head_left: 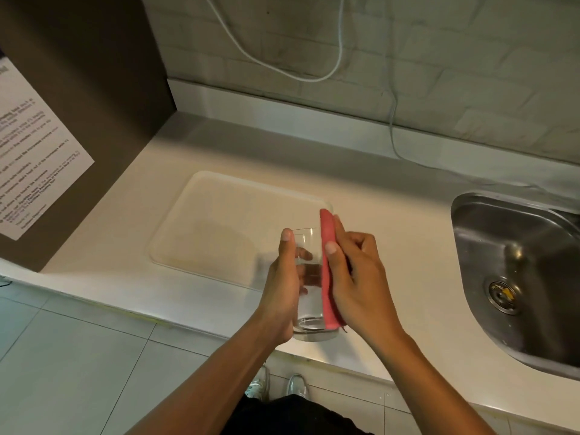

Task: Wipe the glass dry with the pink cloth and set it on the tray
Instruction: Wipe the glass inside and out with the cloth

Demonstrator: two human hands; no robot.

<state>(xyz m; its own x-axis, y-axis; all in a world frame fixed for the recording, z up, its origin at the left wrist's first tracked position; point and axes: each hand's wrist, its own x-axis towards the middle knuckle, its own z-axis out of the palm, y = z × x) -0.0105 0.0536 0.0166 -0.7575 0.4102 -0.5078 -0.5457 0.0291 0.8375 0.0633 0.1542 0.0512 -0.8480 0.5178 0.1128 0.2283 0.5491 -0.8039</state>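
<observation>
a view from above onto a pale kitchen counter, with two bare hands held out over its front edge. the left hand is wrapped around a clear drinking glass, thumb lying up the near side toward the rim and the other fingers visible through the glass on its far side. the glass is upright, tilted slightly, and held in the air, not resting on anything. the right hand presses a folded pink cloth flat against the right side of the glass; the thumb pins the cloth on the near face and the fingers curl behind it, so the hand is closed on the cloth. the cloth runs as a narrow strip from above the rim down to the base of the glass.

a cream rectangular tray lies flat on the counter; the glass is above the tray's near right corner, not touching it. right of the tray, well apart, is a stainless steel sink with a round drain. left of the tray, a brown panel carries a printed paper notice. behind the tray, a white cable hangs against a white brick-patterned wall.
</observation>
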